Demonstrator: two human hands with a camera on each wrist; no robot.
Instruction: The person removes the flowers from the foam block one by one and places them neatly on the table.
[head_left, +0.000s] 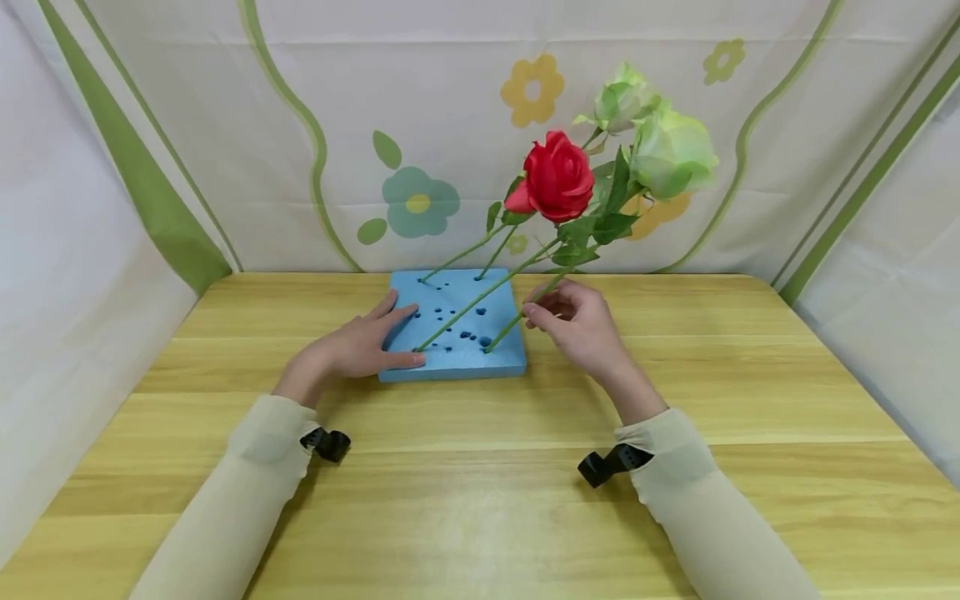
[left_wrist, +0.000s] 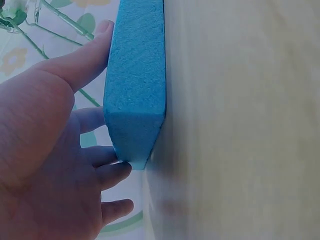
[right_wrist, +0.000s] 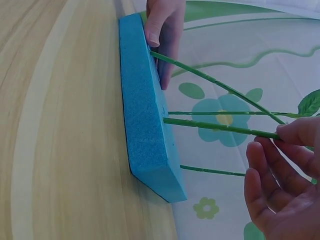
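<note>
Sleeves: beige cuffs (head_left: 225,500) enter from the lower left and lower right of the head frame, each with a black wrist camera (head_left: 327,445) strapped on.
Tabletop: light wood-grain table (head_left: 450,517) fills the lower half.
Left hand: the left hand (head_left: 360,343), left of centre, rests spread on the block's left edge; its fingers are extended, unclenched, the thumb near the base of one stem.
Right hand: the right hand (head_left: 581,329), right of centre, pinches a green stem (right_wrist: 220,126) between thumb and forefinger; the other fingers bend loosely.
Foam block: the blue foam block (head_left: 495,325) lies flat at mid-frame, its top pitted with holes; four stems stand in it, leaning to the upper right.
Red rose: the red rose (head_left: 558,177) shows above centre, overlapping leaves.
Pale green roses: two pale green roses (head_left: 675,152) sit at the upper right; which stem bears which bloom, I cannot tell.
Backdrop: white flower-patterned fabric (head_left: 450,83) hangs across the top.
</note>
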